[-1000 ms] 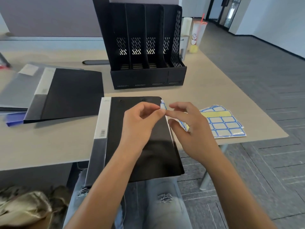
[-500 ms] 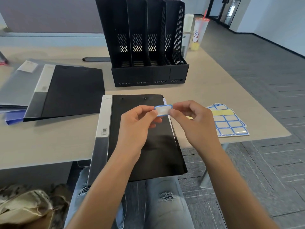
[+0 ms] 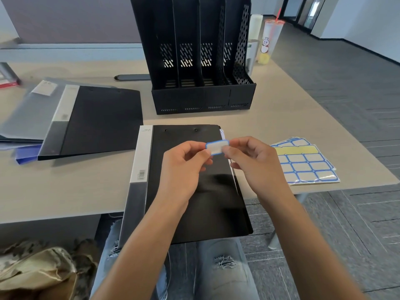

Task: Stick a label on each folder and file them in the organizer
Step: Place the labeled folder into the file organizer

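Hands: left hand and right hand pinch the label by its ends, keeping it flat.
Folder: directly beneath, ready for sticking.

You've got a white, blue-bordered label, black folder with grey-white spine, black slotted organizer, tan table, blue-gridded sticker sheet.

Bare forearms, no sleeves; light blue jeans ripped at the knees
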